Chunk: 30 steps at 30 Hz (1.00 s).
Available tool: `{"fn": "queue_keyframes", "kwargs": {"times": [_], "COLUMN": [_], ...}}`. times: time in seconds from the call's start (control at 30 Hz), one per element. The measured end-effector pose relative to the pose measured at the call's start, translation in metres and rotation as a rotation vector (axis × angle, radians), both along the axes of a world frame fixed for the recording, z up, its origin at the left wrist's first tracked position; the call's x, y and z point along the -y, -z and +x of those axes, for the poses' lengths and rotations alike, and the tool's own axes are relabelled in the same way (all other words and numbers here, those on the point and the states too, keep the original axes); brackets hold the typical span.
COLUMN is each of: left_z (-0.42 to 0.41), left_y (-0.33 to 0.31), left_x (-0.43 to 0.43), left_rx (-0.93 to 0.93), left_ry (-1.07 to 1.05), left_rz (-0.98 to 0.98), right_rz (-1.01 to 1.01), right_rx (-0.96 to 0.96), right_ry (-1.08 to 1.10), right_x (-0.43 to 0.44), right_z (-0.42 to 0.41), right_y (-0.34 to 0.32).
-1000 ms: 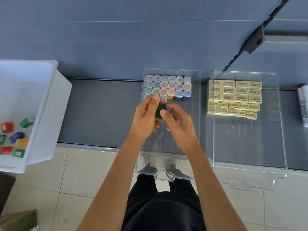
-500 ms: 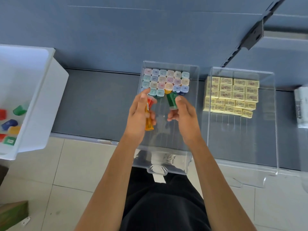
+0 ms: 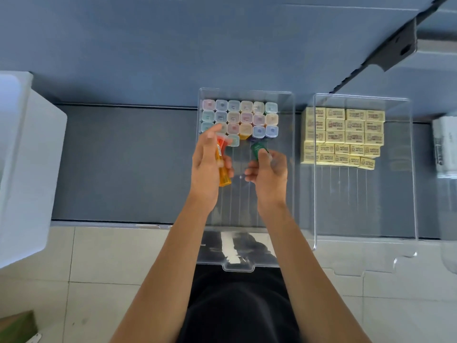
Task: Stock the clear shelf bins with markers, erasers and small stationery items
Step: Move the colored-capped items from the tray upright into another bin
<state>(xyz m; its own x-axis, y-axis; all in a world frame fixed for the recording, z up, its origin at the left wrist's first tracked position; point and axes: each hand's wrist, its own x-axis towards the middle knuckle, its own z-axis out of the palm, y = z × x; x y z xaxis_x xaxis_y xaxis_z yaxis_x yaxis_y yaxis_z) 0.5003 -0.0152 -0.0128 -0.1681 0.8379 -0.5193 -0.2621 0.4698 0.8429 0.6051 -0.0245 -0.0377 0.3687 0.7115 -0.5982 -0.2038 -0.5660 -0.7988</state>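
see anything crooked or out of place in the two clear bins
Only slightly. In the right clear bin, the back rows of yellow erasers sit square, but the front row slants, and its rightmost eraser lies askew. The markers in the left clear bin stand in neat rows. Nothing looks spilled.

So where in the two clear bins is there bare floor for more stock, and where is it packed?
Marker bin: the back is packed with upright markers; its floor nearer the front lip is bare. Eraser bin: erasers fill the back, the front half is free. The shelf between white tub and marker bin is also bare.
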Motion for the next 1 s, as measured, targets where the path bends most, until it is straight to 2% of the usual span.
{"fn": "queue_keyframes", "kwargs": {"times": [0.13, 0.33, 0.53, 0.73, 1.0], "left_z": [0.002, -0.002, -0.004, -0.003, -0.003], "left_y": [0.006, 0.008, 0.008, 0.005, 0.002], "left_x": [-0.005, -0.007, -0.008, -0.003, 0.000], "left_rx": [-0.011, -0.004, -0.028, -0.023, -0.011], "left_ry": [0.027, 0.068, 0.051, 0.046, 0.016], "left_rz": [-0.023, -0.030, -0.071, -0.069, -0.020], "right_rz": [0.026, 0.302, 0.247, 0.275, 0.277], "right_rx": [0.304, 0.600, 0.587, 0.640, 0.663], "right_ry": [-0.140, -0.433, -0.350, -0.306, -0.332], "right_x": [-0.002, -0.009, -0.014, -0.013, -0.014], "right_z": [0.003, -0.005, -0.009, -0.010, -0.010], "right_y": [0.015, 0.024, 0.026, 0.028, 0.022]}}
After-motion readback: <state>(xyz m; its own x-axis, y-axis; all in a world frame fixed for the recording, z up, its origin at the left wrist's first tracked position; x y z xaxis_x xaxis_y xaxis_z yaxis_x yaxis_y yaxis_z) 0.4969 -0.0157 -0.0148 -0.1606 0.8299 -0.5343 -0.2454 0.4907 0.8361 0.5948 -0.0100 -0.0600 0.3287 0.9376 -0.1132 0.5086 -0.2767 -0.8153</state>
